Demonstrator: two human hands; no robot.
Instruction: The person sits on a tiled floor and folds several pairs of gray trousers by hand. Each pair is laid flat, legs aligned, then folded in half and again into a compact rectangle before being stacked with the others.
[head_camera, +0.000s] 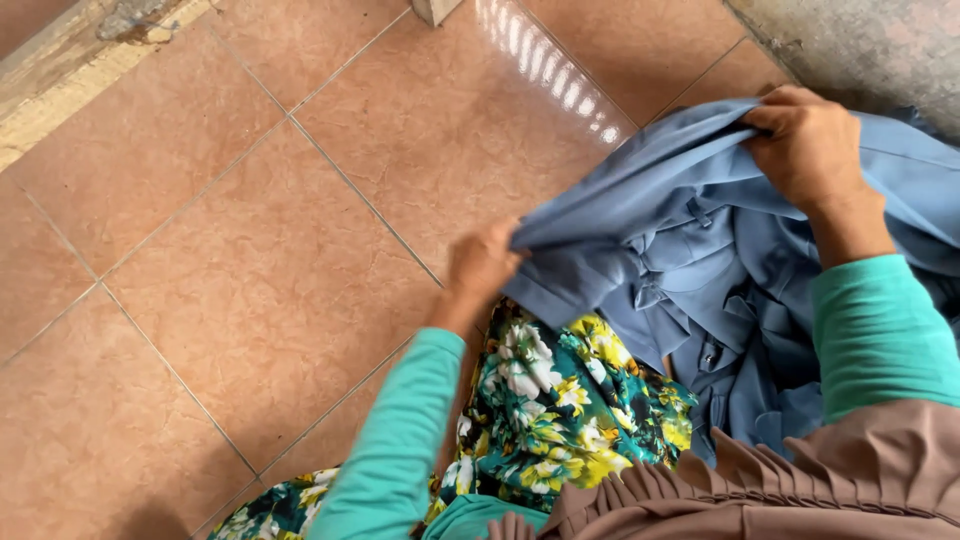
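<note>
Under my hands is the floor (230, 270) of reddish tiles, and it fills most of what I see to the left of my left hand (480, 265). Over it I hold the blue shirt (690, 250) — it hangs between my two hands and bunches below my right hand (805, 150), where a few buttons show. My left hand is closed on one edge of the shirt, fingers pinched into the fold. My right hand is also closed, gripping the cloth at the higher edge, further from me. Just below my left hand lies the floral cloth (560, 410), green and yellow with white, touching the shirt.

I judge I am at the step of opening the shirt out flat between both hands. The next move calls for a firm grip on both edges and an even pull apart — the middle is much crumpled now.
</note>
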